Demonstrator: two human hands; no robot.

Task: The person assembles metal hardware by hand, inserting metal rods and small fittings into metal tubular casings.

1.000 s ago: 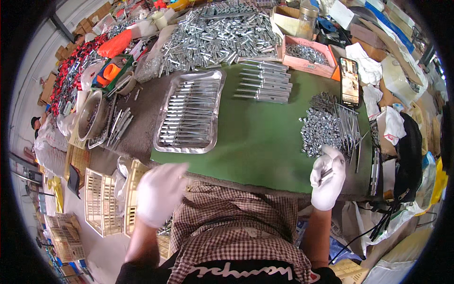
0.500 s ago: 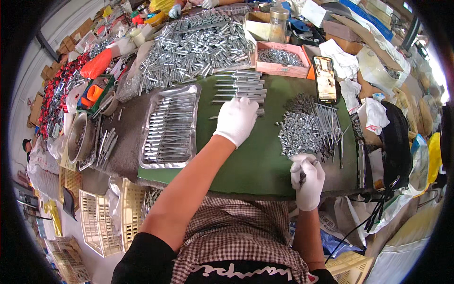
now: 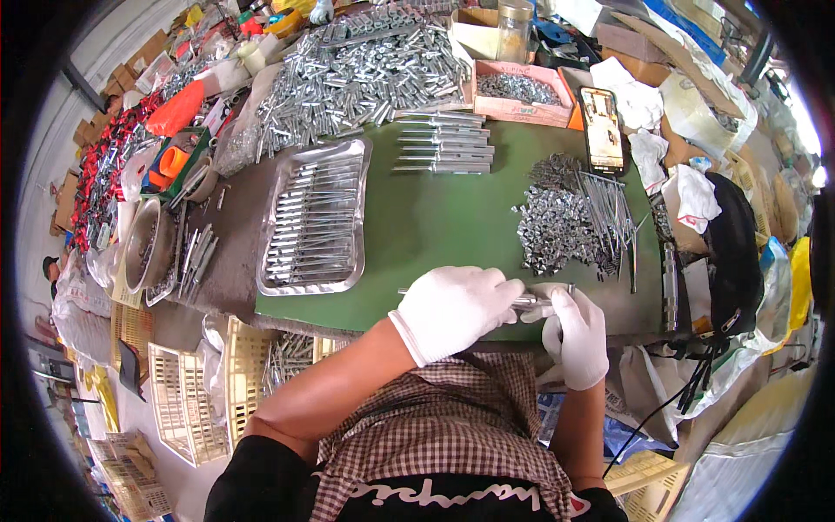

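Above the front edge of the green mat (image 3: 417, 235), my gloved left hand (image 3: 461, 311) is closed around a metal tube (image 3: 527, 301) with a thin rod showing past its left side. My gloved right hand (image 3: 576, 337) meets the tube's right end, fingers pinched on a small metal piece too hidden to name. Several similar tubes with thin rods (image 3: 461, 148) lie in a row at the mat's far side. To the right are a heap of small shiny metal parts (image 3: 557, 228), a dark heap of small pieces (image 3: 552, 172) and loose thin rods (image 3: 611, 207).
A metal tray (image 3: 310, 291) of rods lies on the left. Behind the mat are a big pile of metal tubes (image 3: 365, 74), a pink box (image 3: 522, 111) of small parts and a phone (image 3: 602, 130). Cream crates (image 3: 183, 400) stand below on the left.
My left hand has come back from the row of tubes toward my body, bringing one tube to my right hand. My right hand has shifted slightly and now meets it.
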